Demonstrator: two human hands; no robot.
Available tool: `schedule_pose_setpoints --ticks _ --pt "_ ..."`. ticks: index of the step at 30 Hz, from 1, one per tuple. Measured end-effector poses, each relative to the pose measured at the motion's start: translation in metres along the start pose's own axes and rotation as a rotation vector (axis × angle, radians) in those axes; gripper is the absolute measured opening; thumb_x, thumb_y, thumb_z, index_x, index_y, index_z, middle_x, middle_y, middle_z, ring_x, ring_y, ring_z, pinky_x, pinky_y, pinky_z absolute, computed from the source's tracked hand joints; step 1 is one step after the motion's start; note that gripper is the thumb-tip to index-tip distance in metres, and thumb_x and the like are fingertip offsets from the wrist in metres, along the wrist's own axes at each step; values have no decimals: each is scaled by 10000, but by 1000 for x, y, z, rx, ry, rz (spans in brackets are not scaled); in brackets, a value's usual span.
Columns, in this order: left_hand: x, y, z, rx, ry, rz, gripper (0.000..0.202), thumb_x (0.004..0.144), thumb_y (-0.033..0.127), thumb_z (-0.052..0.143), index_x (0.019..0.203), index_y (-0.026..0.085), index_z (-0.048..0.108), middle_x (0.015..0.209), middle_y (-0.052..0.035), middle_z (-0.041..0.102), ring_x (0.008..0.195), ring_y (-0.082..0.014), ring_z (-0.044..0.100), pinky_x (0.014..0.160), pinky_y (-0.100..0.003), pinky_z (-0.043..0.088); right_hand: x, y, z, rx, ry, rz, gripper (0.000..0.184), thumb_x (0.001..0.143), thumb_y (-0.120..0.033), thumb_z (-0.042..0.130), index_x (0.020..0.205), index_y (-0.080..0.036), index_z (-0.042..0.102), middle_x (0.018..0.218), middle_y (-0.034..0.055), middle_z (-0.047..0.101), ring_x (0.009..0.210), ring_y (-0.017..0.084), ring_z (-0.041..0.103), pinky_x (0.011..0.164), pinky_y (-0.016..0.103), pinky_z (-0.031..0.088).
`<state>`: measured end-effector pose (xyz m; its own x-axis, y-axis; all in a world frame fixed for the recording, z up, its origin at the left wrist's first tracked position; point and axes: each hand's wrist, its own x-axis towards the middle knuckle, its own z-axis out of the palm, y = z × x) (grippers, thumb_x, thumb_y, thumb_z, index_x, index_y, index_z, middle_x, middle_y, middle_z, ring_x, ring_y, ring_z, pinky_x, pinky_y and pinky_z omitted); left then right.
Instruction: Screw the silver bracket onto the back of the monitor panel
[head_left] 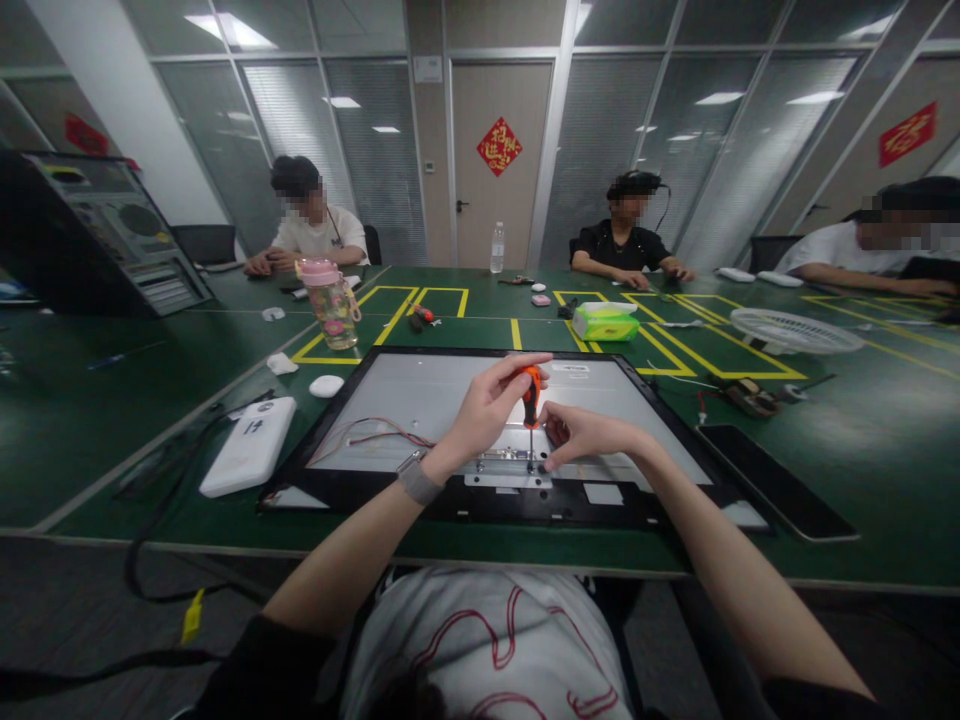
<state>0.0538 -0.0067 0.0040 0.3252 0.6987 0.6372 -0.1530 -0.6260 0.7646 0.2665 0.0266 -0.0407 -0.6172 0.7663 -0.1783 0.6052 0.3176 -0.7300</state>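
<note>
A flat display panel point(420, 400) with a black frame lies face down on the green table point(97, 430) in front of me. My left hand point(487, 410) is closed round the orange handle of a small screwdriver point(531, 400), held upright with its tip on a metal bracket point(510, 468) near the panel's front edge. My right hand point(585, 435) pinches at the screwdriver's tip, fingers together, touching the bracket. Thin red and white wires point(375, 432) run across the panel to the left of my hands.
A white box point(251, 445) and a small white puck point(326, 385) lie left of the panel, a dark phone point(772, 480) right of it. A patterned bottle point(330, 305), a green tissue pack point(604, 322), a white fan point(795, 330) and three seated people are farther back.
</note>
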Motion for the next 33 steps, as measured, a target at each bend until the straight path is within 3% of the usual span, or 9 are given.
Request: schedule_pose_setpoints --ticks 2,7,12,16,18,21,27,33 --pt "1 0 -2 -19 -22 -10 289 947 289 489 1117 208 709 960 -66 686 907 -172 631 840 -308 504 0 0 0 -8 6 -2 661 571 -531 854 973 -197 449 714 -47 516 663 149 487 602 275 379" --pt "-2 0 -5 51 16 -14 240 840 286 669 1067 235 726 966 -43 628 850 -139 589 744 -244 502 0 2 0 -14 1 -21 643 590 -507 851 977 -198 441 725 -48 514 669 146 484 607 271 377" --pt "-9 -1 -16 -210 -66 -105 372 925 238 476 1275 191 593 991 -79 683 891 -178 655 836 -335 526 1 3 0 -24 5 0 658 577 -533 851 975 -200 446 734 -41 529 686 156 507 609 274 387" --pt "-14 0 -18 -160 -90 -110 297 903 263 561 1175 178 643 1003 -76 680 978 -194 654 873 -321 525 0 2 0 -38 12 -2 664 565 -548 850 972 -199 457 752 -36 534 690 152 504 614 272 387" --pt "-15 1 -16 -138 -76 -125 297 875 267 626 1160 184 636 969 -56 662 912 -177 669 827 -302 545 0 2 0 -34 13 -3 679 564 -557 846 992 -194 464 745 -39 529 687 151 499 612 271 387" --pt "-14 3 -14 -156 -6 -133 364 843 264 677 1191 198 590 929 -29 645 796 -151 688 763 -298 577 1 3 0 -21 10 -13 685 566 -554 846 1004 -191 466 733 -43 520 683 151 495 608 271 384" --pt "-8 7 -32 -7 318 -37 395 748 316 771 1087 201 604 885 -2 618 664 -127 668 559 -245 593 0 4 0 -1 8 -14 661 562 -534 855 971 -202 456 725 -48 515 675 149 488 598 270 371" --pt "-12 5 -39 352 278 16 323 717 286 791 1005 188 681 814 -3 641 627 -88 601 414 -120 440 -1 1 -1 8 2 2 661 563 -529 858 972 -195 459 744 -40 524 700 158 495 617 278 378"
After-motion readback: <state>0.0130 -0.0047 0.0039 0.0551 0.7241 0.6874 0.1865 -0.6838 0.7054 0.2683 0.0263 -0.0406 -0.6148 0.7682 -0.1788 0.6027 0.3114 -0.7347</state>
